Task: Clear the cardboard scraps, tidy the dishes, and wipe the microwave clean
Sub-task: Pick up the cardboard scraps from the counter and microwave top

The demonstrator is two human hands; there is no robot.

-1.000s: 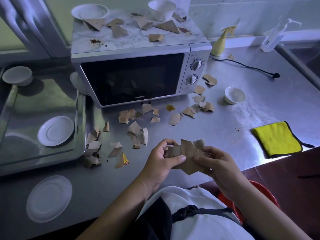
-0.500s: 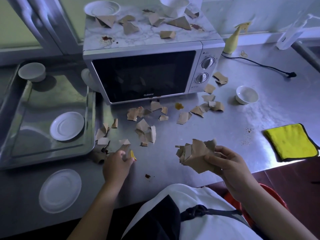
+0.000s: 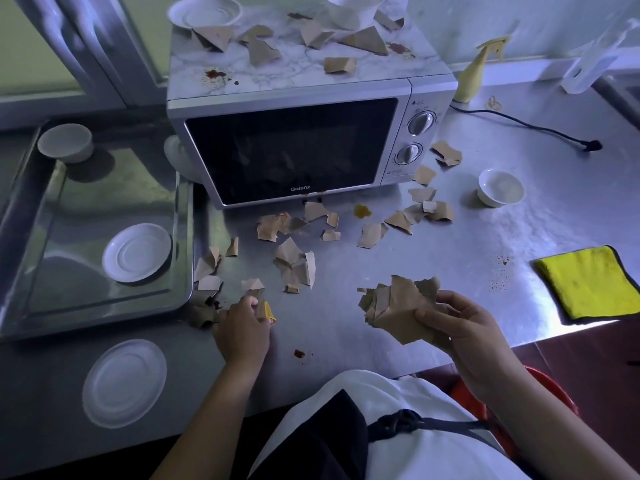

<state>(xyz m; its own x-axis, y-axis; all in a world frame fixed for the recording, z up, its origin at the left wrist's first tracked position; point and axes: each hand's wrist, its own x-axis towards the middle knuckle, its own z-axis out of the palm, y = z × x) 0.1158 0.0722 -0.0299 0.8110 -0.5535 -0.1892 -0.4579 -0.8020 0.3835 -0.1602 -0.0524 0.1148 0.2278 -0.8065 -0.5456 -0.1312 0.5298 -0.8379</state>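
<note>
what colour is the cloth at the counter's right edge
The cloth is bright yellow with dark trim; head view.

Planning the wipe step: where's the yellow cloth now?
Head view, far right: yellow cloth on the counter by its front edge, right of the right hand.

A steel counter [image 3: 467,271] fills most of the frame, and a black cord [image 3: 519,124] snakes across its upper right, ending in a plug that lies loose on the metal. At the back wall, upper right, a yellow spray bottle [image 3: 472,76] stands upright, with a clear pump bottle [image 3: 588,69] well apart to its right. A grey window frame [image 3: 86,46] crosses the upper left, and part of a red bucket [image 3: 467,400] shows below the counter edge, lower right.
</note>
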